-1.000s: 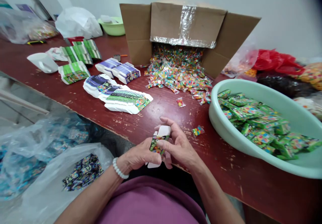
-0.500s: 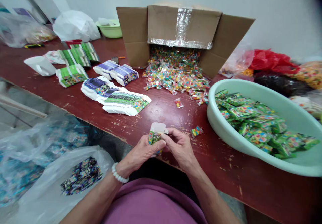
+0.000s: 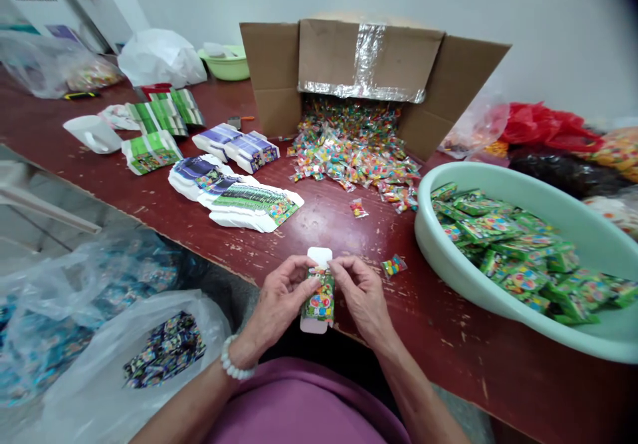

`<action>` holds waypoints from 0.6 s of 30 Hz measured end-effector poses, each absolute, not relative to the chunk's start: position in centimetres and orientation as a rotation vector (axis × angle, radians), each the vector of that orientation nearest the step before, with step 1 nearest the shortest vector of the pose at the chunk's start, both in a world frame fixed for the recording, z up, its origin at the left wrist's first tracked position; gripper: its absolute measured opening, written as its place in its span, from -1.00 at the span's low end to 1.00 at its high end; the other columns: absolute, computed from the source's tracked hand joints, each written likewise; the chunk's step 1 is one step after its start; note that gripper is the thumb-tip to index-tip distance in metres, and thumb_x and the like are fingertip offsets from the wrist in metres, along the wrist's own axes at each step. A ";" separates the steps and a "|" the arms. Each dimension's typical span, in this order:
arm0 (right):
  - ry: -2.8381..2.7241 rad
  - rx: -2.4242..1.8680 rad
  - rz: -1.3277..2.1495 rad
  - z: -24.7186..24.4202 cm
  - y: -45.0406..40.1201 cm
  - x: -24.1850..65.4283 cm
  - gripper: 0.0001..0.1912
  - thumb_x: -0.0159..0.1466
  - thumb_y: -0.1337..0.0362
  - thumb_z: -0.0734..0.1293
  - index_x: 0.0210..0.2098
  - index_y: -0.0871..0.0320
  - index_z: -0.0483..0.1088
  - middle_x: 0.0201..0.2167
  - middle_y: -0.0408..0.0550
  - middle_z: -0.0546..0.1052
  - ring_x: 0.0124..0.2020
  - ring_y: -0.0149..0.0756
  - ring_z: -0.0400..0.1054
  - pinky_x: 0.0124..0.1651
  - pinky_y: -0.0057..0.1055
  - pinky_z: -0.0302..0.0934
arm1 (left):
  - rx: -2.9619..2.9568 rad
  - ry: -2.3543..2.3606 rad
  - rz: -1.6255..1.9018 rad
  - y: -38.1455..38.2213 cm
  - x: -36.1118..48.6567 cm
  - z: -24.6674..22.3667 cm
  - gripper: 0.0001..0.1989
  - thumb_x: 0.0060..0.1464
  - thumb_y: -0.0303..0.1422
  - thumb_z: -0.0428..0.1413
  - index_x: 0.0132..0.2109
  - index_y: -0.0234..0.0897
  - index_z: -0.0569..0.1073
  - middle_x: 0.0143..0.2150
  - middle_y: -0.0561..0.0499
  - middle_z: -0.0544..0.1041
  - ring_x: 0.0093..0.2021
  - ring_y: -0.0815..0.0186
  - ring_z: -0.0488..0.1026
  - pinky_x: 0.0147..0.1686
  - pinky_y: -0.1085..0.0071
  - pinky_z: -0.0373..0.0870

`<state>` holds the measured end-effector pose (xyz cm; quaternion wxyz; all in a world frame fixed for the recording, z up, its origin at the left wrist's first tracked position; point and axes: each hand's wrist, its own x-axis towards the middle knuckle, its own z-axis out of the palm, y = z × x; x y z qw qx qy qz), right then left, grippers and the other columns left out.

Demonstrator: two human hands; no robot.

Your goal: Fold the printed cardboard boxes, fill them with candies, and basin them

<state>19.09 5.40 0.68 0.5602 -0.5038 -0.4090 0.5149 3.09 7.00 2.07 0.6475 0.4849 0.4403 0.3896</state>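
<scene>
Between my two hands is a small green printed candy box (image 3: 319, 298), held at the table's front edge with its white end flaps standing out at top and bottom. My left hand (image 3: 282, 301) grips its left side, the thumb lying across the printed face. At the upper right corner, by the top flap, my right hand (image 3: 361, 298) pinches the box with thumb and fingers. Just right of that hand lies a small clear packet of coloured candies (image 3: 393, 266). Another candy packet (image 3: 357, 209) rests farther back. Flattened green and purple cartons (image 3: 249, 201) lie fanned out ahead on the left.
A cardboard box (image 3: 369, 58) on its side spills candy packets (image 3: 349, 158). To the right, a pale green basin (image 3: 423, 221) holds filled green boxes. Bundled cartons (image 3: 152, 151) and a white mug (image 3: 92, 133) stand left. Plastic bags (image 3: 100, 377) sit below the table's left edge.
The candy box has turned so its printed face and both end flaps now show. My left fingers have moved up toward the top flap, and my right hand has shifted slightly right.
</scene>
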 end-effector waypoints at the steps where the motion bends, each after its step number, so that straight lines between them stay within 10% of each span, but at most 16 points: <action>1: -0.970 -1.197 1.243 0.6 5.5 19.3 -0.77 0.27 0.11 0.40 -0.38 0.16 0.49 -0.46 -0.19 0.47 -0.43 -0.43 0.30 -0.33 -0.48 0.20 | 1.097 1.006 0.860 7.1 2.9 2.1 -0.73 0.12 -0.23 0.25 -0.08 -0.23 0.48 -0.28 0.04 0.58 -0.30 0.34 0.51 -0.30 0.48 0.46; 7: -0.941 -1.117 1.367 1.0 6.1 20.2 -0.70 0.09 0.16 0.52 -0.21 0.12 0.49 -0.46 -0.23 0.49 -0.49 -0.43 0.31 -0.38 -0.48 0.22 | 1.148 1.081 0.828 7.4 2.8 2.2 -0.71 0.08 -0.18 0.28 -0.13 -0.25 0.49 -0.21 0.01 0.60 -0.25 0.30 0.53 -0.26 0.49 0.46; 12: -1.409 -1.143 0.906 1.6 6.4 21.0 -0.89 0.24 0.27 0.40 -0.38 0.14 0.55 -0.47 -0.14 0.52 -0.40 -0.37 0.38 -0.24 -0.42 0.25 | 0.954 1.087 0.860 7.9 3.3 2.7 -0.30 -0.15 -0.20 0.42 0.08 -0.08 0.26 -0.27 0.11 0.60 -0.34 0.26 0.58 -0.37 0.44 0.51; 18: -1.580 -1.109 0.735 2.4 6.2 21.2 -0.82 0.34 0.24 0.33 -0.28 0.15 0.57 -0.36 -0.05 0.58 -0.32 -0.34 0.43 -0.18 -0.40 0.28 | 0.721 0.952 0.532 7.5 3.9 2.8 -0.34 0.08 0.12 0.16 0.12 -0.29 0.38 -0.34 -0.07 0.61 -0.48 0.22 0.55 -0.44 0.35 0.49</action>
